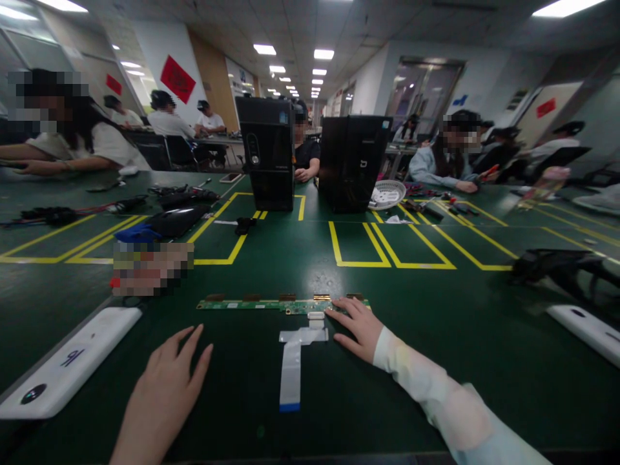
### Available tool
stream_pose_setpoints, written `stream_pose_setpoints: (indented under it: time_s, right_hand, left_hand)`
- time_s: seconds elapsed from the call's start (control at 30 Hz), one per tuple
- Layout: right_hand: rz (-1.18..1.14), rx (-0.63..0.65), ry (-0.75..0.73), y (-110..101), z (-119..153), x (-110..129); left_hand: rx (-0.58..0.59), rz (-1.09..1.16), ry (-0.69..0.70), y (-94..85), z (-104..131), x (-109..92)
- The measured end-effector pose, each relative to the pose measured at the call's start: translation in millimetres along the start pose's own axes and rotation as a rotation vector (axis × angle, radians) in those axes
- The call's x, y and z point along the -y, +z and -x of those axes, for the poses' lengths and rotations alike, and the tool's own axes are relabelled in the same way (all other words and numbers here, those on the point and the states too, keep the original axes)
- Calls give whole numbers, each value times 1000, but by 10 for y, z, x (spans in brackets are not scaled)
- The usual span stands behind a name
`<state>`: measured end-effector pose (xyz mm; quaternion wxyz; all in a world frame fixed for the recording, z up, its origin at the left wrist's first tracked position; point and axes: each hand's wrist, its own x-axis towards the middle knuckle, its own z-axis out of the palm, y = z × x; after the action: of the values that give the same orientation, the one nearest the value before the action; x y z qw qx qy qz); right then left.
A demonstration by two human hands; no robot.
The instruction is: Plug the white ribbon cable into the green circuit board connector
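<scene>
A long, narrow green circuit board (261,305) lies crosswise on the dark green table. From its connector a white ribbon cable (291,371) with a blue end folds and runs toward me. My right hand (357,326) rests with spread fingers at the board's right part, fingertips on or just beside it, holding nothing. To the left of the cable, my left hand (167,381) is over the table with fingers apart and nothing in them, short of the board's left end.
White devices lie at left (72,361) and right (588,332). Two black computer towers (268,155) (356,161) stand at the back, near yellow tape outlines. Black cables, a blue item and a white basket (387,194) lie around. Several people sit beyond.
</scene>
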<state>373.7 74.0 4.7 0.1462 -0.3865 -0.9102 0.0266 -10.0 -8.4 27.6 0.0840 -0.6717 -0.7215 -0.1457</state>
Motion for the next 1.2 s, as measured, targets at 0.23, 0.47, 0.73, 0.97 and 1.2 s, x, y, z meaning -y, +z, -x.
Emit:
stream_pose_setpoints:
  time_s: [0.23,0.47,0.73,0.97,1.2]
  right_hand:
    - [15,4,13,3,14,-10]
    - [23,-20,-12,-17,-26,92]
    - [-35,93,-45,-113,-83,321]
    - [-12,110,2,-157,95,278]
    - [98,13,116,-194,745,65]
  left_hand:
    - [-1,-28,2,117,79,216]
    - [-9,15,18,211,9,172]
    - [6,7,26,243,-27,161]
    - [-3,9,25,218,-31,143]
    - [-25,8,26,274,-28,175]
